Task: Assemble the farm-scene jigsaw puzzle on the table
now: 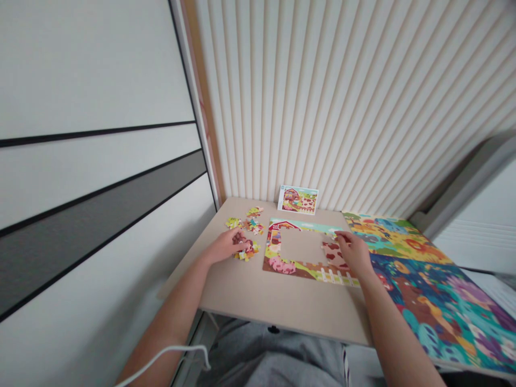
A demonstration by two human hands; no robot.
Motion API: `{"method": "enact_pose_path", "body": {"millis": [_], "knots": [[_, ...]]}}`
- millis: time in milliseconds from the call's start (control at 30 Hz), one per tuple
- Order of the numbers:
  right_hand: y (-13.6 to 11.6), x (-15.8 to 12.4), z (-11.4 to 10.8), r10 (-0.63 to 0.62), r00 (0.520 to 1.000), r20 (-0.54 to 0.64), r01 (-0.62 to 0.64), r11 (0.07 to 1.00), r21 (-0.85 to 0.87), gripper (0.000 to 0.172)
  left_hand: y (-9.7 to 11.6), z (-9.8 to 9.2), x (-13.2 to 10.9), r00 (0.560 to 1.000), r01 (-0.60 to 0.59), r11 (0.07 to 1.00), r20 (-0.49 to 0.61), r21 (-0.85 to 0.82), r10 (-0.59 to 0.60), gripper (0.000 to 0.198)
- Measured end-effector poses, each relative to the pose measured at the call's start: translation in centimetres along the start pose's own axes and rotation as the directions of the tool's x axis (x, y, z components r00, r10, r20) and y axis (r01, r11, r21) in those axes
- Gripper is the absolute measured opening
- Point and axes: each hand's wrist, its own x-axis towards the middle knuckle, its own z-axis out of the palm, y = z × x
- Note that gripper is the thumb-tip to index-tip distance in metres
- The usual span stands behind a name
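Note:
A farm-scene jigsaw puzzle [282,265] lies on the table, its border and some right-hand pieces in place around a bare middle. My right hand [355,251] is over its right side, thumb and finger pinched on a small puzzle piece [334,236] at the upper right of the gap. Below that, brown-patched cow pieces [331,252] are joined in. At the left, my left hand [229,244] rests on a heap of loose puzzle pieces [246,252], its curled fingers closed on a reddish piece there. Its fingertips partly hide that piece.
More loose pieces [253,224] lie behind my left hand. A picture card [299,200] of the farm scene leans against the pleated curtain [282,107]. Two finished colourful puzzles [435,301] cover the right side. A white cable [173,349] crosses my left forearm.

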Motion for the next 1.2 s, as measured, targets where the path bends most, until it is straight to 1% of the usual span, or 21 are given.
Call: {"method": "enact_pose_path", "body": {"millis": [33,100,133,167,233,267,300,333,433,533,600,667,767,867,1000,1133,1200], "knots": [[0.0,0.0,0.0,-0.001,1.000,0.002,0.001,1.000,-0.003,0.040,-0.2,-0.1,0.1,1.000,0.005,0.999,-0.027,-0.043,-0.007,0.040],[-0.1,0.1,0.0,-0.008,1.000,-0.001,0.008,1.000,-0.016,0.040,-0.8,-0.5,0.5,0.988,0.016,0.996,-0.154,-0.085,-0.029,0.037],[-0.2,0.1,-0.1,-0.013,1.000,-0.003,0.013,1.000,-0.025,0.039,-1.2,-0.8,0.7,0.971,0.029,0.996,-0.236,-0.081,-0.047,0.036],[-0.2,0.1,-0.1,-0.016,1.000,-0.005,0.016,0.999,-0.032,0.039,-1.7,-1.0,0.9,0.945,0.056,0.997,-0.319,-0.060,-0.072,0.035],[-0.3,0.1,-0.1,-0.013,1.000,-0.002,0.012,0.999,-0.034,0.039,-2.5,-1.5,1.1,0.884,0.136,0.990,-0.455,0.033,-0.106,0.032],[-0.4,0.1,-0.2,-0.010,1.000,-0.001,0.010,1.000,-0.030,0.039,-2.9,-1.7,1.1,0.861,0.175,0.980,-0.497,0.095,-0.106,0.031],[-0.4,0.1,-0.2,-0.008,1.000,-0.001,0.008,1.000,-0.024,0.039,-3.2,-1.9,1.1,0.851,0.205,0.965,-0.517,0.160,-0.095,0.029],[-0.3,0.1,-0.2,-0.008,1.000,-0.001,0.007,1.000,-0.017,0.039,-3.4,-1.9,1.0,0.851,0.227,0.947,-0.519,0.226,-0.081,0.028],[-0.2,0.0,-0.1,-0.008,1.000,0.002,0.008,1.000,0.012,0.040,-3.9,-1.8,0.8,0.875,0.272,0.871,-0.482,0.409,-0.047,0.027],[0.0,-0.1,0.0,0.005,1.000,0.021,-0.006,1.000,0.031,0.042,-3.8,-1.3,0.8,0.883,0.279,0.804,-0.469,0.526,0.000,0.025],[0.1,-0.1,0.1,0.019,0.999,0.028,-0.019,0.999,0.027,0.041,-3.4,-1.0,0.8,0.903,0.219,0.795,-0.426,0.565,0.053,0.023],[0.2,-0.1,0.1,0.023,0.999,0.029,-0.024,0.999,0.023,0.041,-2.9,-0.8,0.9,0.929,0.140,0.794,-0.357,0.592,0.102,0.023],[0.3,-0.1,0.2,0.010,1.000,0.027,-0.011,1.000,0.022,0.041,-2.2,-0.5,0.9,0.954,0.068,0.774,-0.268,0.629,0.134,0.025],[0.3,-0.1,0.2,0.000,1.000,0.024,0.000,1.000,0.017,0.042,-1.9,-0.4,0.8,0.972,0.030,0.761,-0.197,0.648,0.129,0.027],[0.2,-0.1,0.1,-0.005,1.000,0.025,0.005,1.000,0.002,0.041,-1.5,-0.3,0.5,0.981,-0.040,0.786,-0.127,0.617,0.149,0.029],[0.1,-0.1,0.1,-0.002,1.000,0.031,0.002,1.000,-0.003,0.041,-0.7,0.1,0.1,0.982,-0.172,0.815,0.029,0.554,0.187,0.034],[0.0,-0.1,0.1,-0.004,0.999,0.034,0.004,1.000,0.006,0.041,-0.3,0.4,0.0,0.975,-0.217,0.823,0.082,0.525,0.205,0.036]]}}
